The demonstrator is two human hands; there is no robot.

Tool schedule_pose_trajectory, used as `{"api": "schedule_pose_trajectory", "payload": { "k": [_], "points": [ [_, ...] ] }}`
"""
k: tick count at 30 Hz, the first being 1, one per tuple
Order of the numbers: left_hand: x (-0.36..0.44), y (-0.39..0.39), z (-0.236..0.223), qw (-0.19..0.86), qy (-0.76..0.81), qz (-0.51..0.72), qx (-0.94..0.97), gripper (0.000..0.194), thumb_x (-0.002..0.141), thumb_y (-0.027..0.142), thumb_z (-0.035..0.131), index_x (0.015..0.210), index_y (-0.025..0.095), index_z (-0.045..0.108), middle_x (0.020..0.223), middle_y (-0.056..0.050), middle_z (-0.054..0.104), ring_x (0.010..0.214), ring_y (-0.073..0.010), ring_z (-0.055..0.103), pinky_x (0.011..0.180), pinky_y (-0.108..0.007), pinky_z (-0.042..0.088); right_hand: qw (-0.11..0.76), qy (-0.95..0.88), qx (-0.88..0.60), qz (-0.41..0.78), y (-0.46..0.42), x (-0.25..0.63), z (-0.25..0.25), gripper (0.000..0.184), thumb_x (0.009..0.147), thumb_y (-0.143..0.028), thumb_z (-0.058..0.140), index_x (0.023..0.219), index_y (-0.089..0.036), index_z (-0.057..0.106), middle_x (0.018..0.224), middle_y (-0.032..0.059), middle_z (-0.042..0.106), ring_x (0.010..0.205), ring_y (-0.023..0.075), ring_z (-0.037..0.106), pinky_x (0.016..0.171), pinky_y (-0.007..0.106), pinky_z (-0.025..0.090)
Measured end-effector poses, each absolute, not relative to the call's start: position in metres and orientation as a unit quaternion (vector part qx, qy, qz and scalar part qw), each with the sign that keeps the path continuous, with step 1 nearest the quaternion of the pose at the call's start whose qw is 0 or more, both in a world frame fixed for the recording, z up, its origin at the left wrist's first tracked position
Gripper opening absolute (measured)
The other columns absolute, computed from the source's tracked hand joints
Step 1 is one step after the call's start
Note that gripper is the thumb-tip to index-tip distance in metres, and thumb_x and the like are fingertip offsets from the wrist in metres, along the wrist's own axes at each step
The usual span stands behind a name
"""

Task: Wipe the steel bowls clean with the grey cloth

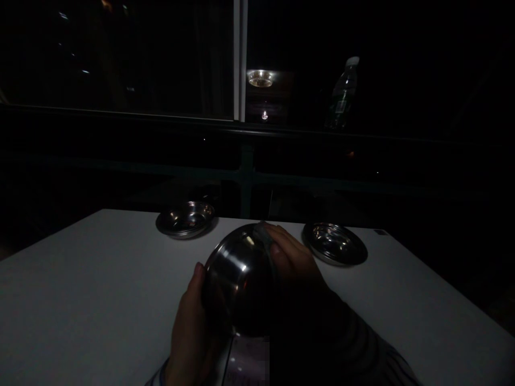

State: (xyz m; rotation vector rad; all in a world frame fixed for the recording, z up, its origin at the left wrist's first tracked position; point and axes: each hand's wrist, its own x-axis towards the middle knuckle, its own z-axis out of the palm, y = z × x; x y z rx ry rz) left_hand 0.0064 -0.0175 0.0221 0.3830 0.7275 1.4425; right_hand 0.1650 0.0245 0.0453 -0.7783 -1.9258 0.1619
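A shiny metal bowl (237, 268) is tilted up over the front middle of the white table, its rounded outside facing me. My left hand (189, 316) grips its left rim, with the thumb along the edge. On the upper right of the bowl, my right hand (295, 257) presses a small greyish cloth (263, 234) to the metal, fingers bent over it. Deep shadow hides the lower part of the right hand and the bowl's lower right side.
On the white table (100, 289), one metal bowl (185, 220) stands at the back left and another metal bowl (335, 245) at the back right. A clear plastic bottle (344, 94) is beyond the table. A purplish object (247, 359) lies below the held bowl.
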Motion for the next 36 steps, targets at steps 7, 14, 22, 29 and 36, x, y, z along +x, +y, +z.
{"api": "schedule_pose_trajectory", "payload": {
  "k": [7,14,22,29,36],
  "points": [
    [0.003,-0.012,0.039,0.696,0.294,0.643,0.126,0.024,0.08,0.033,0.055,0.087,0.016,0.07,0.075,-0.003,0.072,0.064,-0.0172,0.066,0.072,-0.029,0.054,0.506,-0.767,-0.344,0.192,0.024,0.17,0.05,0.037,0.092,-0.023,0.03,0.124,-0.022,0.05,0.121,0.0057,0.059,0.114,0.0209,0.053,0.097,0.043,0.042],
    [-0.004,-0.008,0.039,0.733,0.254,0.626,0.084,0.027,0.085,0.029,0.048,0.09,0.015,0.07,0.078,-0.005,0.073,0.08,-0.0218,0.068,0.084,-0.034,0.051,0.513,-0.762,-0.338,0.206,0.023,0.171,0.049,0.038,0.093,-0.029,0.029,0.124,-0.022,0.049,0.126,0.0046,0.056,0.118,0.0229,0.05,0.1,0.046,0.038],
    [-0.016,-0.003,0.031,0.753,0.225,0.614,0.075,0.034,0.086,0.031,0.044,0.108,0.015,0.064,0.088,-0.008,0.074,0.096,-0.0255,0.065,0.092,-0.04,0.046,0.515,-0.784,-0.339,0.073,0.026,0.163,0.032,0.043,0.094,-0.026,0.02,0.13,-0.017,0.04,0.13,0.0109,0.051,0.122,0.0232,0.046,0.099,0.044,0.041],
    [-0.022,0.001,0.033,0.76,0.182,0.619,0.073,0.044,0.088,0.028,0.037,0.129,0.017,0.05,0.095,-0.008,0.073,0.099,-0.0238,0.064,0.092,-0.042,0.046,0.483,-0.791,-0.339,-0.163,0.029,0.139,-0.006,0.051,0.092,-0.024,0.032,0.14,-0.01,0.023,0.138,0.0201,0.04,0.131,0.0279,0.032,0.099,0.05,0.042],
    [-0.017,0.006,0.025,0.763,0.156,0.626,0.049,0.041,0.084,0.025,0.045,0.122,0.019,0.056,0.084,-0.007,0.073,0.078,-0.0215,0.068,0.071,-0.031,0.055,0.406,-0.834,-0.273,-0.254,0.008,0.118,-0.009,0.038,0.088,-0.021,0.041,0.123,-0.009,0.049,0.129,0.0133,0.053,0.131,0.0251,0.033,0.105,0.048,0.035]
  ]
}}
